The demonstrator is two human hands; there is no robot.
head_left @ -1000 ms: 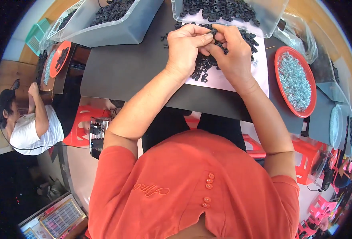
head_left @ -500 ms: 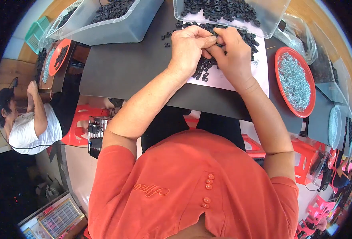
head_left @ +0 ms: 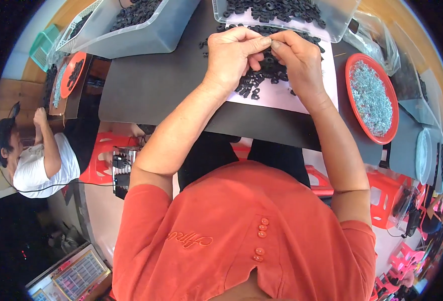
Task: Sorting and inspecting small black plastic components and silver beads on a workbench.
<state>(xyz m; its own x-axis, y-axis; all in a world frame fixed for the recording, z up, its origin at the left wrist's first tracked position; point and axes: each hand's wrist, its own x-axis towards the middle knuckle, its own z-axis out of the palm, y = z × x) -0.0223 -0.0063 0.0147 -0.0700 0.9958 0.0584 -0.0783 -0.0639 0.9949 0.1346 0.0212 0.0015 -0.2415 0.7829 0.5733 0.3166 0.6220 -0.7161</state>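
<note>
Both hands meet over a heap of small black parts (head_left: 269, 70) that lies on a pale sheet (head_left: 301, 104) on the dark table. My left hand (head_left: 234, 54) has its thumb and forefinger pinched together, the other fingers curled below. Against those fingertips, my right hand (head_left: 300, 57) pinches from the other side. Whatever sits between the fingertips is too small and covered to make out. To the right stands a red plate (head_left: 350, 95) full of tiny silvery-blue pieces (head_left: 372, 98).
Ahead is a clear plastic bin (head_left: 339, 32) of black parts, with another bin (head_left: 156, 37) at the far left. A plastic bag (head_left: 377, 47) lies behind the red plate. On the left a co-worker (head_left: 43, 155) sits by an orange plate (head_left: 81, 60).
Both hands stay pinched together at nearly the same place. The left hand has shifted slightly left, and the right hand has turned a little. The whole view has tilted slightly.
</note>
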